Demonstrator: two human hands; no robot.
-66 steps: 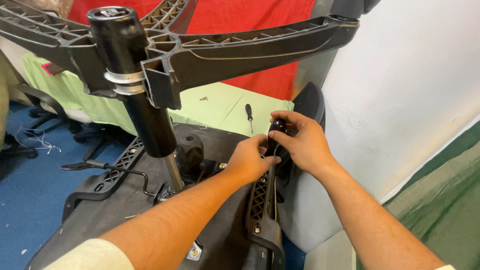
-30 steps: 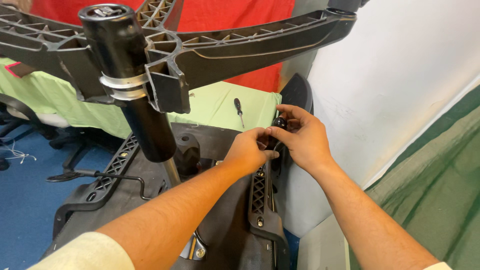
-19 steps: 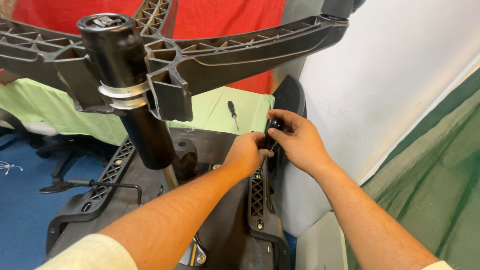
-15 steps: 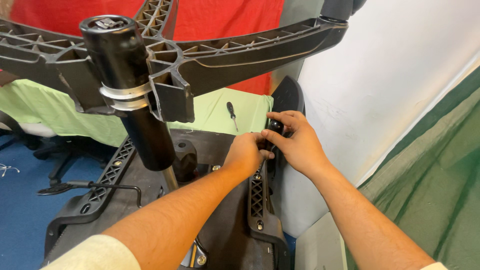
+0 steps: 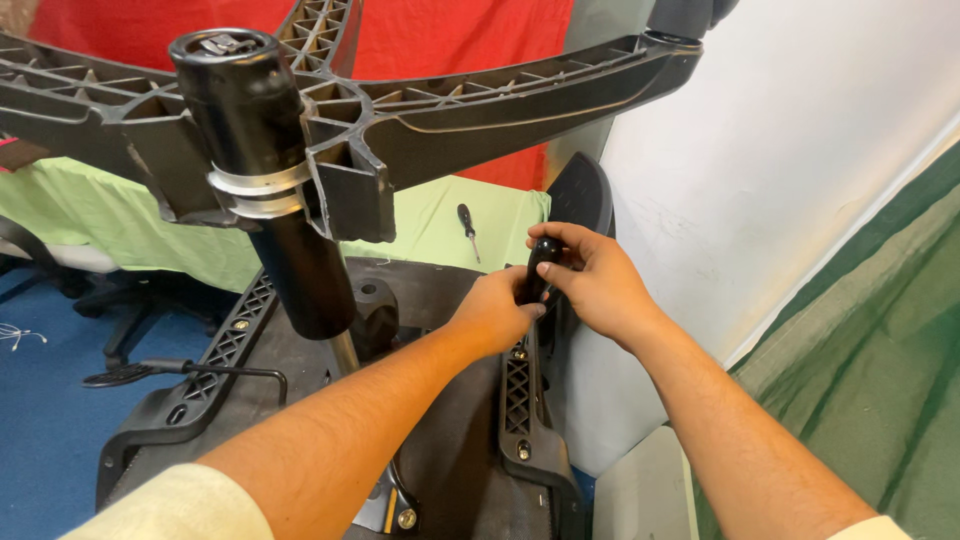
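Hands meet at the far end of the right-hand armrest bracket (image 5: 522, 400), and much of what they hold is hidden: the left hand (image 5: 497, 312) is clenched low around a black tool handle (image 5: 542, 262), while the right hand (image 5: 598, 285) wraps over its rounded top from the right, so only a short glossy stretch of the handle shows between thumb and fingers. Whatever tip the tool has is buried behind the left fingers, and I cannot tell what it bears on. The bracket is matt black plastic with a lattice of triangular cut-outs and small bright bolt heads, running toward the near edge, where it is cut off. It sits on the grey, slightly dusty underside of an overturned chair seat (image 5: 450, 440), with a matching bracket (image 5: 215, 355) on the left and a thin black lever (image 5: 180, 370) beside it. Rising from the seat is a black gas cylinder (image 5: 275, 190), smooth and tubular with a pale metal ring, carrying the ribbed star base (image 5: 480, 100), whose arms run out of view at top and left. A padded armrest (image 5: 580, 195) stands just beyond the hands, half hidden by them. Farther off, a small screwdriver (image 5: 467, 228) with a black handle lies on a pale green cloth (image 5: 420, 215) before a red cloth (image 5: 440, 30). On the right are a scuffed white wall (image 5: 780, 150) and a green striped fabric (image 5: 880, 350).
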